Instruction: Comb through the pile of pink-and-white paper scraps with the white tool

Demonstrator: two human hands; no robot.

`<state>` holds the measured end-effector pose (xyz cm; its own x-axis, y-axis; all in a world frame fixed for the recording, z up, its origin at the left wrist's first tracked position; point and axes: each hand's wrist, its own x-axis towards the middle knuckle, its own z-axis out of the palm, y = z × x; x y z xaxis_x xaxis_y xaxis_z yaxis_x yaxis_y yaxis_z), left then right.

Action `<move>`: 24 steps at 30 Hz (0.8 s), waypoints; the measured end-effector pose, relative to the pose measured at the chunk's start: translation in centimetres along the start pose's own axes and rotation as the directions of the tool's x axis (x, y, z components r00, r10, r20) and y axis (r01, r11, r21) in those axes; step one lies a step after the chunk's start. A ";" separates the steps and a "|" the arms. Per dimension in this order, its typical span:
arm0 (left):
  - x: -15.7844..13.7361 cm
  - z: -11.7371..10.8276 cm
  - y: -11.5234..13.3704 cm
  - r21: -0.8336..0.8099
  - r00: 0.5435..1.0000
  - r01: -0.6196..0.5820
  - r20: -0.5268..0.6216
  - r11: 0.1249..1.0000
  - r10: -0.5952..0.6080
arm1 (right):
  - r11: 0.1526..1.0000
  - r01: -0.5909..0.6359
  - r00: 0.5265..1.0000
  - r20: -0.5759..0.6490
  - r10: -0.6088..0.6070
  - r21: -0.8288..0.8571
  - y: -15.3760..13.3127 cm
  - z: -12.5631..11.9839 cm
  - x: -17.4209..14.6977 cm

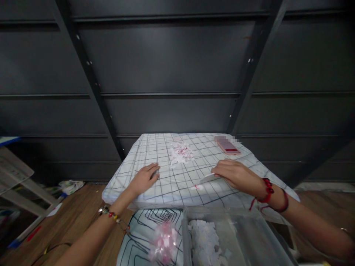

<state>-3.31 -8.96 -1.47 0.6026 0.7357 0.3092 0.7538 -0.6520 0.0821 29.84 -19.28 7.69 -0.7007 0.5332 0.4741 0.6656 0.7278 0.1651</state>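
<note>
My right hand (231,173) is closed on a thin white card-like piece (208,177), its far end slanting down to the checked tablecloth. Just beyond that end lies a small white scrap with a pink mark (197,187). My left hand (145,178) rests on the left part of the cloth, fingers stretched out and nothing visible in it; a dark gap shows between thumb and fingers. Between the hands, farther back, is a loose pile of white and pink paper scraps (181,153).
A pink phone (229,146) lies at the table's back right. Below the front edge stands a clear plastic bin (244,236) with white scraps (205,240) inside. To its left, a plastic bag of pink and white bits (165,242) sits on a patterned cloth (133,236).
</note>
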 end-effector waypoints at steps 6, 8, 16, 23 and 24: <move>0.2 0.1 -0.1 -0.005 1.000 -0.006 0.006 1.000 0.006 | 0.998 -0.064 0.996 0.064 0.065 -0.015 -2.8 -2.4 -0.9; 0.2 0.1 -0.1 -0.002 1.000 -0.009 0.004 1.000 0.009 | 0.997 -0.078 0.994 0.078 0.078 -0.006 -3.4 -3.0 -1.0; 0.1 0.2 -0.1 0.057 1.000 -0.025 0.008 0.998 0.025 | 0.983 -0.060 0.996 -0.083 0.046 -0.175 -0.5 -2.4 0.3; 0.4 -0.5 0.5 0.186 0.991 -0.069 0.130 0.980 0.045 | 0.950 -0.252 0.968 -0.060 0.245 -0.183 2.3 1.4 4.3; 0.5 -0.7 0.5 0.189 0.987 -0.071 0.154 0.979 0.042 | 0.944 -0.263 0.965 -0.039 0.260 -0.199 2.3 1.9 4.9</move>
<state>-2.78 -9.05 -0.64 0.6668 0.7272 0.1631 0.7450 -0.6560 -0.1208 27.44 -14.13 8.78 -0.4927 0.6872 0.5339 0.8636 0.4614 0.2031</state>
